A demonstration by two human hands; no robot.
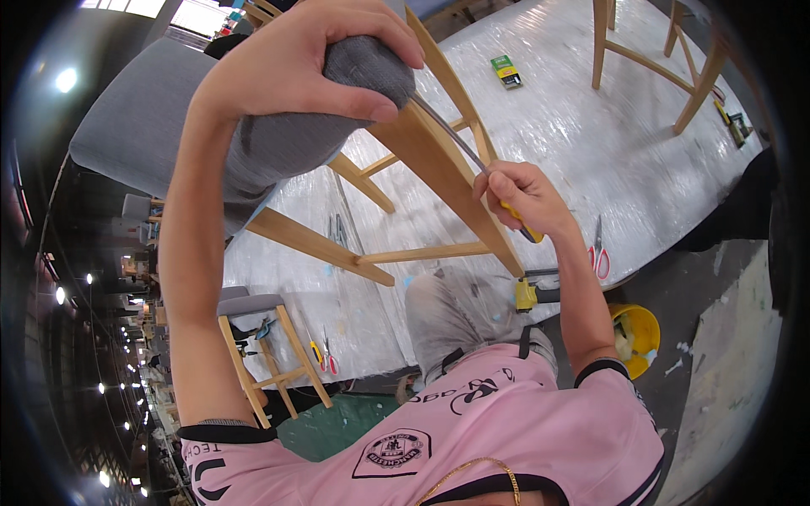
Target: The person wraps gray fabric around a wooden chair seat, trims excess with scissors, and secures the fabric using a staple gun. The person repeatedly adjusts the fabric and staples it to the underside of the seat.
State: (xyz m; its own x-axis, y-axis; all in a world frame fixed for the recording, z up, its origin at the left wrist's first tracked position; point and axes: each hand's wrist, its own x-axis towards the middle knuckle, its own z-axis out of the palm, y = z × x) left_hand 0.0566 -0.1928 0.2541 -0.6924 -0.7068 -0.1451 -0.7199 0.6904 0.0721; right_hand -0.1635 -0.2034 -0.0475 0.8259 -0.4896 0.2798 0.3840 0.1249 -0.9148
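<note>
Left fingers (384,29) cup the padded chair edge (371,72), tabletop (557,118) spreading rightward.

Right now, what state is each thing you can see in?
Left hand: curled over grey padding
Right hand: closed around a tool
Tool: held, handle partly hidden
Chair: legs attached, upholstered
Red-handled scissors, right: lying unheld
Yellow bucket: open, not empty
Plastic sheeting: wrinkled, spread out
Green-yellow pack: lying flat
</note>
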